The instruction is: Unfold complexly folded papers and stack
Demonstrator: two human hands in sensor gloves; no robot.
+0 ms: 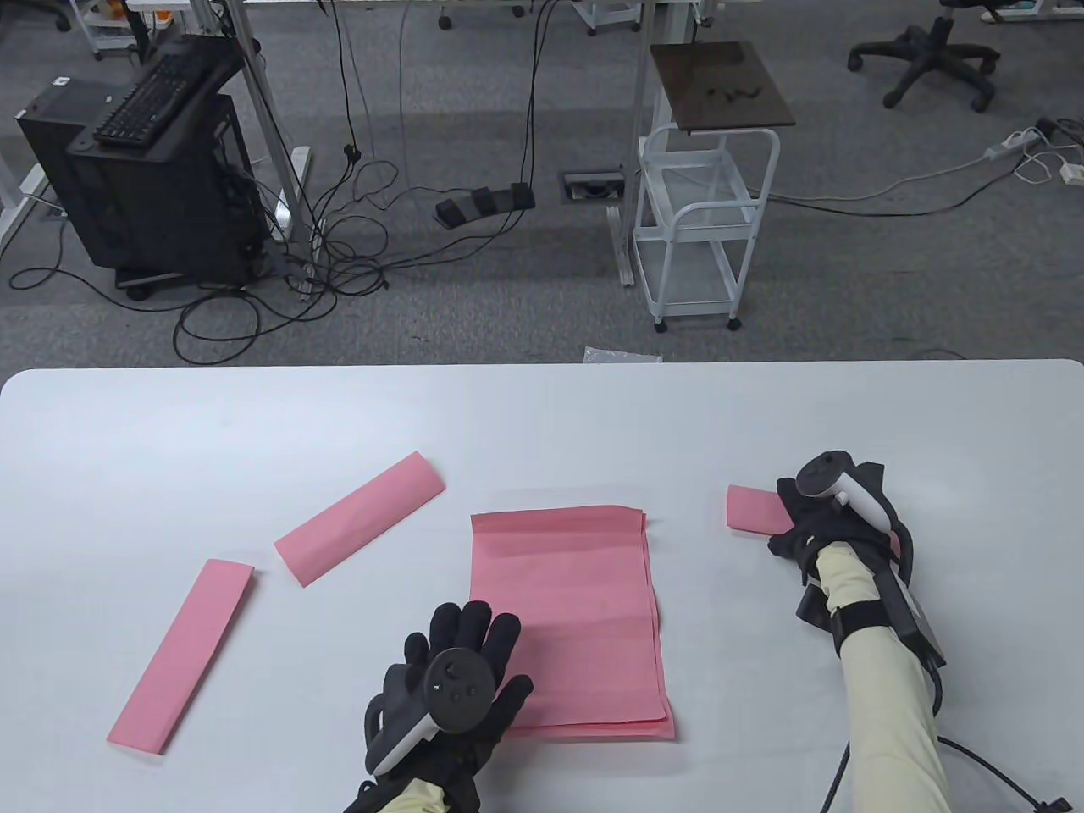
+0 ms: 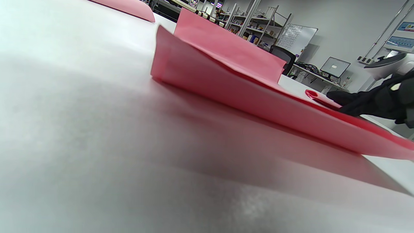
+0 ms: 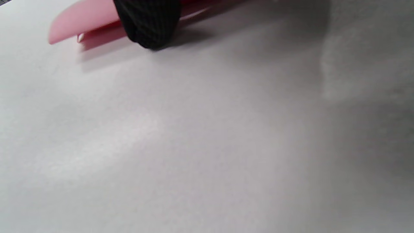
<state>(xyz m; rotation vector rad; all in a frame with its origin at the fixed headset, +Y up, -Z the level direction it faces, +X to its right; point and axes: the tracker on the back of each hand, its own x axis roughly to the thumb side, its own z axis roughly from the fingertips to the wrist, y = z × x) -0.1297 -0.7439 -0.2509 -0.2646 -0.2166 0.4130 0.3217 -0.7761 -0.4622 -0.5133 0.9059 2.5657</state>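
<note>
The left hand [image 1: 457, 677] rests flat, fingers spread, on the near-left corner of the unfolded pink stack [image 1: 576, 618] at table centre; the right hand [image 1: 834, 517] grips a folded paper [image 1: 754, 510] at right.

Matt pink paper sheets [image 1: 567, 618], creased; smooth white matt table [image 1: 254, 423]; black knit-cloth gloves [image 1: 461, 652]

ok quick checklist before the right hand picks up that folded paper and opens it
1. Right hand on the folded paper: ok, a fingertip presses it.
2. Firm grip on it: cannot tell.
3. Left hand steadying the unfolded stack: ok, it rests at the stack's near left corner.
4. Stack squared: not ok, edges slightly fanned.
5. Two more folded strips waiting at left: ok.
</note>
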